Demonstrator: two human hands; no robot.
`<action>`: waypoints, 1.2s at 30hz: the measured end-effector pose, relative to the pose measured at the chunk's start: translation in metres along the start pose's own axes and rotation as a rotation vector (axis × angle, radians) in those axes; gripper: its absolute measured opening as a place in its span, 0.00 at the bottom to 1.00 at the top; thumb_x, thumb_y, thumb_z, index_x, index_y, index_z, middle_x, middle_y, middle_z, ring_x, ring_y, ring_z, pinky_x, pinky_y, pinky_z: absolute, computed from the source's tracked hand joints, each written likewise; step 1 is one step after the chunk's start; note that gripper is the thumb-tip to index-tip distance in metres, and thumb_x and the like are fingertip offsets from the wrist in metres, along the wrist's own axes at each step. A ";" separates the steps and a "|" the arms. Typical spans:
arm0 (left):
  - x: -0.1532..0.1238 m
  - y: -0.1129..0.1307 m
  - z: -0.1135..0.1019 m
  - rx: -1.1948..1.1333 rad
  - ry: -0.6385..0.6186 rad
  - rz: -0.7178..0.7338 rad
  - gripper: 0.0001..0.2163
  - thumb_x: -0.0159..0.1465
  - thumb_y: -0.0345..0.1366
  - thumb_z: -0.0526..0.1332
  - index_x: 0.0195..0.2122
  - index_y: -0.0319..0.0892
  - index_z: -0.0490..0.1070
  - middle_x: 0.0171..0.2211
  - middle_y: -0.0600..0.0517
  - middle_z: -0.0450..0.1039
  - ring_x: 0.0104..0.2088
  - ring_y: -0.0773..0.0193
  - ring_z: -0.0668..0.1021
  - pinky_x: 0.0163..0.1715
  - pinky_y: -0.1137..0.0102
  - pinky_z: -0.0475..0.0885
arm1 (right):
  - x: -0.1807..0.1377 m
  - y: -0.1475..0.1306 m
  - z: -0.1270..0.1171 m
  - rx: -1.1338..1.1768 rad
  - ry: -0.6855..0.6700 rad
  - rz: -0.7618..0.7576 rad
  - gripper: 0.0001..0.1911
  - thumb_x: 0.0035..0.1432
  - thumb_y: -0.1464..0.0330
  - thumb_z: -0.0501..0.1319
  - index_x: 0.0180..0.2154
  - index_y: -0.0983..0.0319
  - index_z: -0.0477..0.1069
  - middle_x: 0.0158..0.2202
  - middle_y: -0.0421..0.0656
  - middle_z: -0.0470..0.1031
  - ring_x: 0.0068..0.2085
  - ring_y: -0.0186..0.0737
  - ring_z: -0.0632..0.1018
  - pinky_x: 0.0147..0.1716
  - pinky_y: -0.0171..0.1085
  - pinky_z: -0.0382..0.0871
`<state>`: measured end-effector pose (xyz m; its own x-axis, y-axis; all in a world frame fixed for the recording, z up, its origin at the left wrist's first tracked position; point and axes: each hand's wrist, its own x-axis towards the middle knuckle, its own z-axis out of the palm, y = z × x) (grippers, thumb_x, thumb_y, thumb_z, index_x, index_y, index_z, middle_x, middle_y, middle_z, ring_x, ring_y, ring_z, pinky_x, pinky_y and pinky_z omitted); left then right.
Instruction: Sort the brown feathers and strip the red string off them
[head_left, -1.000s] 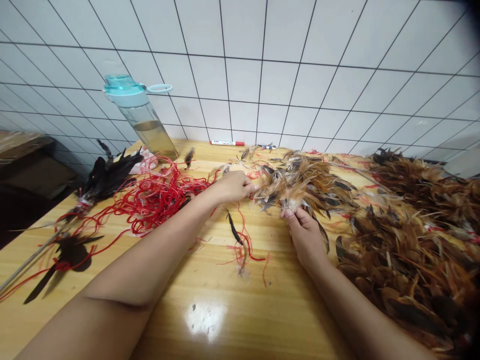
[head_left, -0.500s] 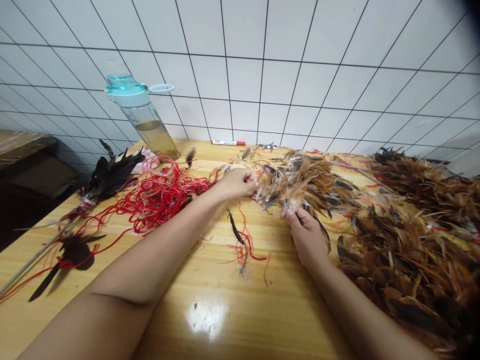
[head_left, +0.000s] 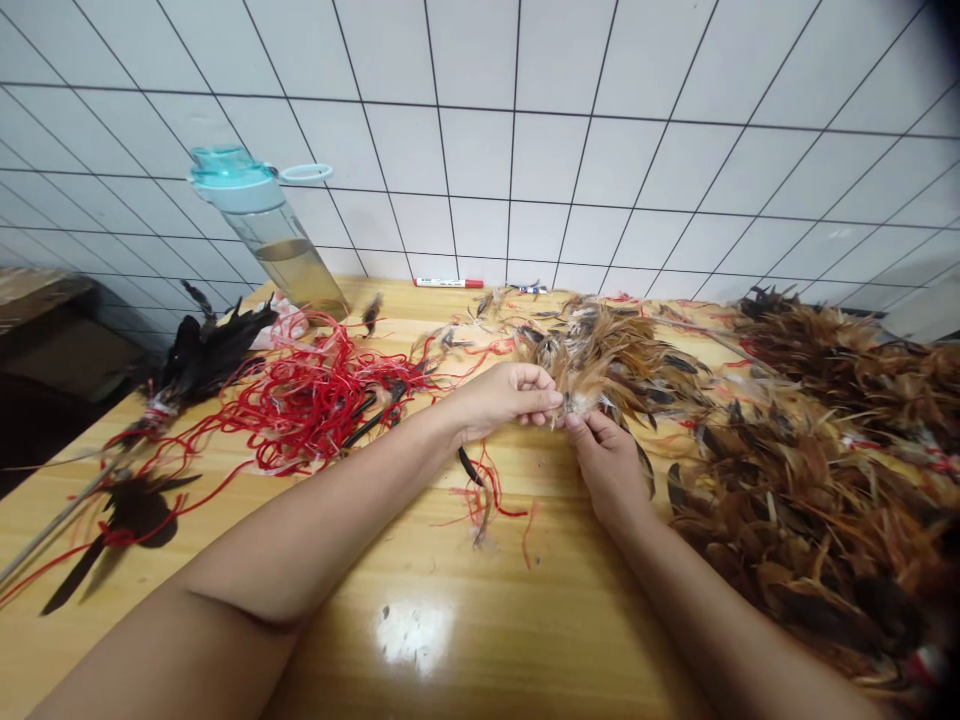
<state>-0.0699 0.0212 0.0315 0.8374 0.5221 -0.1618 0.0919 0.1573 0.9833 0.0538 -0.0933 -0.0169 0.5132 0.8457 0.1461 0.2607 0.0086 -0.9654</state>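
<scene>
A small bunch of light brown feathers (head_left: 585, 382) with pale, fluffy bases is pinched between the thumb and fingers of my right hand (head_left: 609, 462). From the left, my left hand (head_left: 517, 396) meets the base of this bunch, its thumb and fingertips pressed together there. Whether it grips a separate feather is too small to tell. Right behind both hands spreads a loose heap of brown and black feathers (head_left: 645, 350). In front of them, red string scraps (head_left: 495, 490) and a dark feather lie on the wooden table (head_left: 517, 630).
Tangled red string (head_left: 307, 400) covers the left middle. A stick with black feathers (head_left: 214, 345) tied to it lies farther left. A water bottle (head_left: 289, 255) and a red-capped marker (head_left: 448, 283) stand and lie near the tiled wall. Large brown feather bundles (head_left: 810, 530) fill the right side.
My left hand has moved right, from the loose feather heap to the base of the bunch in my right hand. My right hand stays nearly still. The view has shifted slightly.
</scene>
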 end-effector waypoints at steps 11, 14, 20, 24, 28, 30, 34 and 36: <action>0.002 -0.009 0.016 0.270 0.129 0.113 0.08 0.57 0.37 0.61 0.28 0.38 0.64 0.21 0.57 0.66 0.22 0.74 0.66 0.24 0.77 0.59 | 0.002 0.005 0.001 -0.016 -0.032 -0.011 0.14 0.53 0.59 0.60 0.23 0.61 0.70 0.26 0.40 0.71 0.32 0.37 0.70 0.37 0.37 0.64; 0.001 -0.008 0.017 0.360 0.151 0.157 0.07 0.57 0.37 0.60 0.28 0.38 0.65 0.22 0.57 0.65 0.23 0.74 0.65 0.23 0.77 0.59 | 0.002 0.005 0.001 -0.021 -0.043 -0.021 0.12 0.53 0.60 0.60 0.25 0.61 0.72 0.27 0.40 0.72 0.33 0.38 0.71 0.39 0.38 0.64; 0.001 -0.006 0.011 0.265 0.064 0.084 0.08 0.56 0.35 0.61 0.33 0.38 0.66 0.24 0.54 0.69 0.24 0.73 0.70 0.24 0.77 0.62 | 0.001 0.000 0.001 -0.110 -0.068 -0.054 0.12 0.54 0.61 0.58 0.23 0.61 0.69 0.25 0.40 0.70 0.31 0.37 0.69 0.35 0.37 0.63; 0.002 -0.004 0.005 0.202 -0.007 0.009 0.09 0.54 0.34 0.63 0.33 0.37 0.65 0.24 0.54 0.69 0.23 0.73 0.70 0.24 0.76 0.64 | 0.001 0.000 0.000 -0.258 -0.079 -0.135 0.12 0.55 0.63 0.57 0.23 0.61 0.68 0.23 0.40 0.68 0.28 0.36 0.67 0.31 0.35 0.60; 0.001 -0.003 0.004 0.349 -0.038 0.014 0.07 0.56 0.36 0.61 0.30 0.36 0.67 0.24 0.53 0.70 0.24 0.73 0.69 0.25 0.76 0.63 | 0.000 0.001 -0.001 -0.349 -0.080 -0.201 0.11 0.56 0.65 0.55 0.23 0.61 0.67 0.23 0.41 0.68 0.28 0.37 0.68 0.30 0.35 0.60; 0.001 -0.002 0.006 0.398 -0.026 0.047 0.09 0.55 0.38 0.62 0.28 0.37 0.67 0.24 0.53 0.70 0.24 0.72 0.69 0.25 0.76 0.62 | -0.001 0.003 0.000 -0.378 -0.063 -0.231 0.11 0.56 0.66 0.55 0.22 0.61 0.65 0.24 0.41 0.68 0.29 0.38 0.68 0.30 0.35 0.60; -0.001 -0.003 0.016 0.507 0.070 0.099 0.11 0.53 0.38 0.64 0.24 0.38 0.64 0.21 0.58 0.66 0.23 0.73 0.67 0.24 0.76 0.59 | -0.002 0.008 0.001 -0.457 -0.015 -0.257 0.12 0.54 0.69 0.54 0.20 0.60 0.63 0.23 0.42 0.68 0.29 0.39 0.69 0.30 0.36 0.60; -0.002 -0.004 0.021 0.573 0.127 0.137 0.10 0.53 0.37 0.64 0.23 0.38 0.63 0.20 0.59 0.64 0.23 0.73 0.65 0.24 0.76 0.58 | -0.003 0.009 0.001 -0.468 -0.002 -0.260 0.10 0.54 0.70 0.53 0.22 0.60 0.66 0.25 0.43 0.69 0.30 0.40 0.70 0.30 0.37 0.61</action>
<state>-0.0610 0.0019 0.0300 0.7942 0.6076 -0.0043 0.2932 -0.3771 0.8785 0.0535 -0.0948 -0.0264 0.3820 0.8482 0.3670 0.7162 -0.0207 -0.6976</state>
